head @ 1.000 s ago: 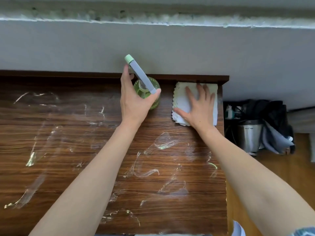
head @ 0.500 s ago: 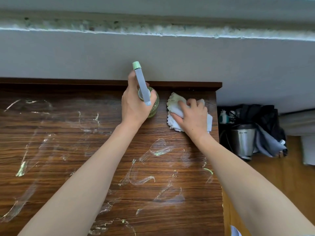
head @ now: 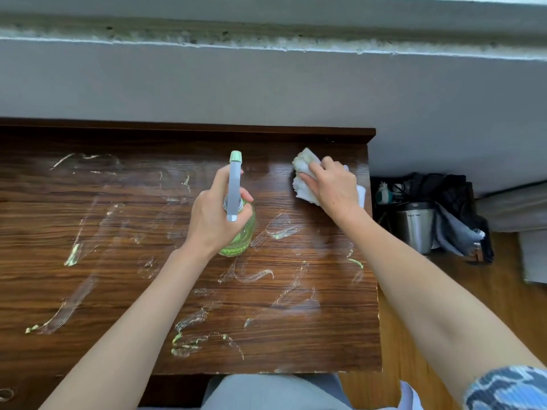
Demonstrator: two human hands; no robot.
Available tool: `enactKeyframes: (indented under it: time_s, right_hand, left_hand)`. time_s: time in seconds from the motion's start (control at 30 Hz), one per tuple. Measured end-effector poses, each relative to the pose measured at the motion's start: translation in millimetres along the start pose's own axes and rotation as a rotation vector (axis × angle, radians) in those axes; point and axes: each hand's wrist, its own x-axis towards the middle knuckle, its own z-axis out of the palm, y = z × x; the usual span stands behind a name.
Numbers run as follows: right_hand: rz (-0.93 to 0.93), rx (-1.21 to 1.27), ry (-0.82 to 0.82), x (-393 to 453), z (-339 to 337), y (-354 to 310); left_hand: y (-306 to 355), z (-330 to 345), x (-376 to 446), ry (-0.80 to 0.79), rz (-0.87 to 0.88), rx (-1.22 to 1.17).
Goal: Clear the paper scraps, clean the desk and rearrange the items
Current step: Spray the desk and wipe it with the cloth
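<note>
Head view: your two hands over the wooden desk (head: 88,226), centre frame.
Left hand (head: 213,214): grips your green spray bottle (head: 239,232), nozzle pointing to the frame's top.
Right hand (head: 333,184): clutches the white cloth (head: 305,170), bunched at the desk's upper right corner.
Desk surface: streaked with wet smears (head: 260,273).

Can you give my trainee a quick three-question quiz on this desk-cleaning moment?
1. True or false: the left hand holds the spray bottle.
2. What does the right hand grip? A) white cloth B) sponge C) paper scrap
3. Fill in: smeared streaks cover the wooden ____.

Key: 1 true; 2 A; 3 desk.
</note>
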Motion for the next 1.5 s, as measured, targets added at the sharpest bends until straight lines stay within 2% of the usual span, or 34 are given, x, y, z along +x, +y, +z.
enactKeyframes:
  time_s: [0.27,0.5,0.7,0.8,0.9,1.0,1.13,1.33,1.5]
  right_hand:
    - [0.177,0.077,0.092,-65,-81,-52]
    - [0.226,-0.002,0.083,-156,-122,-71]
    - [0.395,-0.058,0.04,-238,-131,-69]
    - [0.48,-0.069,-0.02,-272,-124,-63]
    - [0.488,-0.087,-0.111,-303,-108,-56]
    - [0.529,-0.091,-0.258,-321,-98,-58]
    - [0.497,-0.113,-0.364,-329,-93,-63]
    - [0.483,-0.027,-0.49,-331,-87,-59]
    - [0.473,-0.011,-0.567,-324,-83,-54]
  left_hand:
    - [16,-27,-86,-0.027,0.025,-0.029]
    - [22,-35,-154,-0.234,0.004,0.038]
    - [15,-26,-193,-0.387,-0.033,0.126]
    - [11,-16,-198,-0.438,-0.066,0.186]
    - [7,-5,-200,-0.497,-0.094,0.271]
    - [6,7,-199,-0.568,-0.13,0.328]
    - [9,19,-198,-0.623,-0.137,0.408]
    - [9,32,-201,-0.614,-0.182,0.368]
    - [12,38,-200,-0.663,-0.182,0.431]
